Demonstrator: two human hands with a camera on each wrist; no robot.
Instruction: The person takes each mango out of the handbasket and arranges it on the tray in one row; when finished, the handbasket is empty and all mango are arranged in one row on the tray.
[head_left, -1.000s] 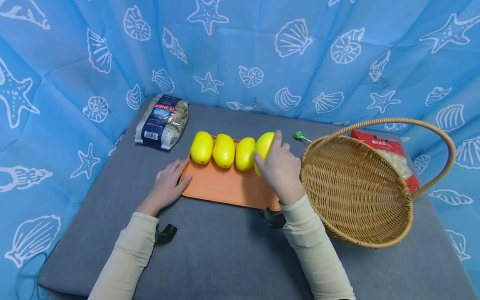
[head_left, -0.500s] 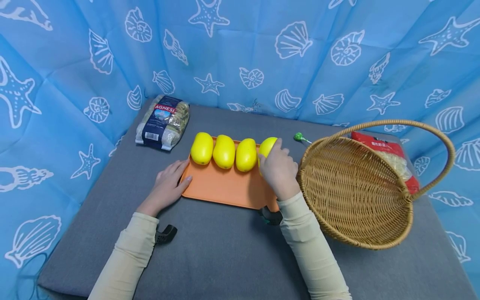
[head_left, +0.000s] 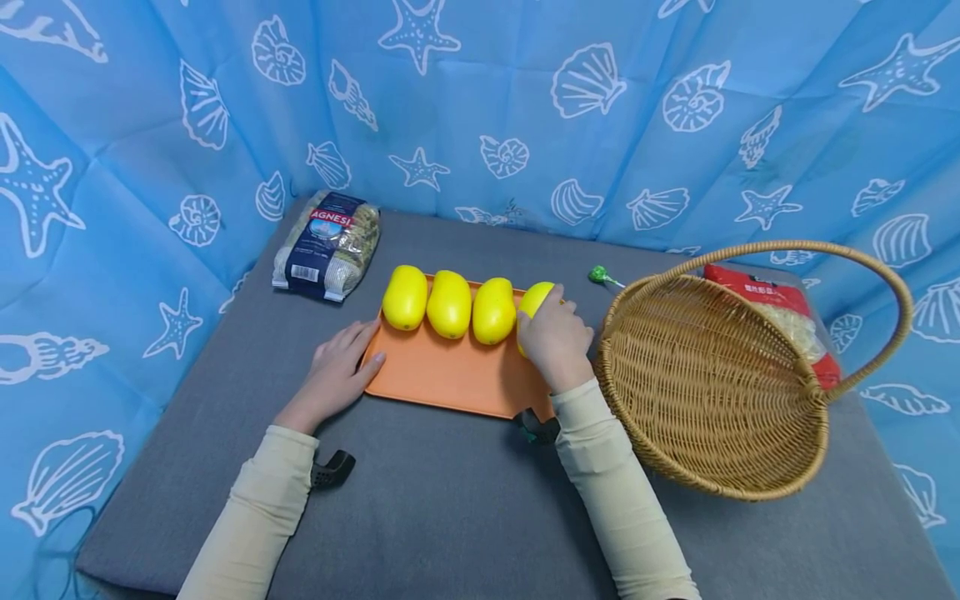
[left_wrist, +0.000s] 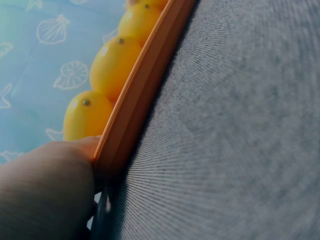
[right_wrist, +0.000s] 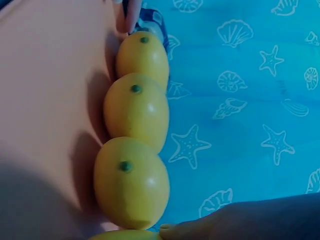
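Observation:
My right hand grips the rightmost yellow mango at the right end of the orange tray, its thumb on the near left side. Left of it, three more mangoes stand in a row along the tray's far edge: one close by, one in the middle and one at the left end. My left hand holds the tray's left edge, thumb over the rim and fingers along the outer side. The right wrist view shows only a sliver of the held mango beside the thumb.
A wicker basket with a tall handle stands tilted just right of my right hand. Behind it lies a red food packet. A green lollipop lies beyond the tray, and an Agnesi pasta bag at the back left.
My right hand has moved down and slightly left with its mango, lowering it to the tray's right end beside the other mangoes. My left hand stays at the tray's edge.

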